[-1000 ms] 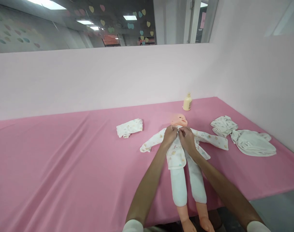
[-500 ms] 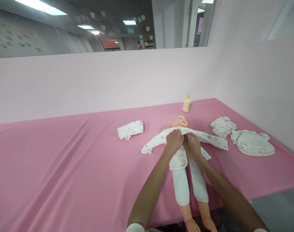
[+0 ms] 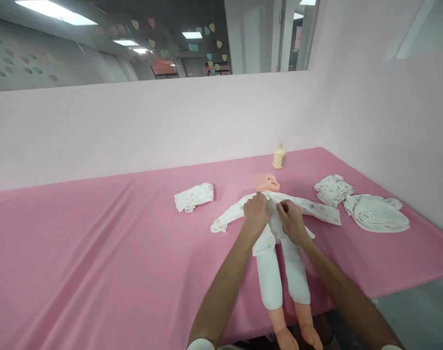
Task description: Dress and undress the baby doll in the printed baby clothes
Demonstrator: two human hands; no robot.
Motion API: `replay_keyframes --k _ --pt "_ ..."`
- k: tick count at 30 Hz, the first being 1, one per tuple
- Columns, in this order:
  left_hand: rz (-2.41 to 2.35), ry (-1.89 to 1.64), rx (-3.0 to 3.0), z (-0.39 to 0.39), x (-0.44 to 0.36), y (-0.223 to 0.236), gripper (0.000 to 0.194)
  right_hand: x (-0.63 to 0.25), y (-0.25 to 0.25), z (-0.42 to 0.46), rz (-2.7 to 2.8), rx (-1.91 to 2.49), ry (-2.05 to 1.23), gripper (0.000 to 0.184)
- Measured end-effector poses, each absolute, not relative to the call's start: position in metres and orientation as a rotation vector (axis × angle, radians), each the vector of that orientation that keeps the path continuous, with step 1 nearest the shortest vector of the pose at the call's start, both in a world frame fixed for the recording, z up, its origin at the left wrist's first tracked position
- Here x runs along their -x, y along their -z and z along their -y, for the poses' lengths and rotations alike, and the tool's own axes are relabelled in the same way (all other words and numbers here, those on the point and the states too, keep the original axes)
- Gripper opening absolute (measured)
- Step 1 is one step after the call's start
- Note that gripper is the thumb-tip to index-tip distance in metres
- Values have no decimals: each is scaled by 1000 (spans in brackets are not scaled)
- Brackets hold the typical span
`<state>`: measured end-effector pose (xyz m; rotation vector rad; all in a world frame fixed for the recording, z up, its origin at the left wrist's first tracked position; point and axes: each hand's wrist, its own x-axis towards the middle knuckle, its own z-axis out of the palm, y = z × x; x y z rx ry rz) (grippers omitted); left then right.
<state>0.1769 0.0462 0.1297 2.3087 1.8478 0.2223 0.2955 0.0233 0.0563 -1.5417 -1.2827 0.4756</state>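
A baby doll [image 3: 268, 183] lies on its back on the pink table [image 3: 97, 243], head toward the wall, bare feet past the front edge. It wears a white printed shirt [image 3: 229, 214] and white trousers [image 3: 268, 277]. My left hand [image 3: 255, 214] grips the left front edge of the shirt on the doll's chest, fingers closed. My right hand [image 3: 291, 221] pinches the right front edge of the shirt, just beside it. The two shirt edges are drawn slightly apart between my hands.
A folded printed cloth [image 3: 194, 196] lies left of the doll. To the right lie a crumpled printed garment [image 3: 332, 188] and a white garment [image 3: 376, 214]. A small cream bottle [image 3: 279, 156] stands by the back wall. Pink walls close the back and right.
Both hands slid down from the doll's collar to its chest, then moved slightly apart, parting the shirt front. The view shifted a little.
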Motion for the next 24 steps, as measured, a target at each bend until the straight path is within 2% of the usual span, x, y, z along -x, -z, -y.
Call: replay_keyframes --k 13,24 --pt "-1844 -213 -2484 -41 -193 -127 24 -299 -61 -24 1155 1419 -717 20" --pt "-1730 -218 -2488 -45 -194 -120 25 -305 -54 -32 1089 1364 -734 21"
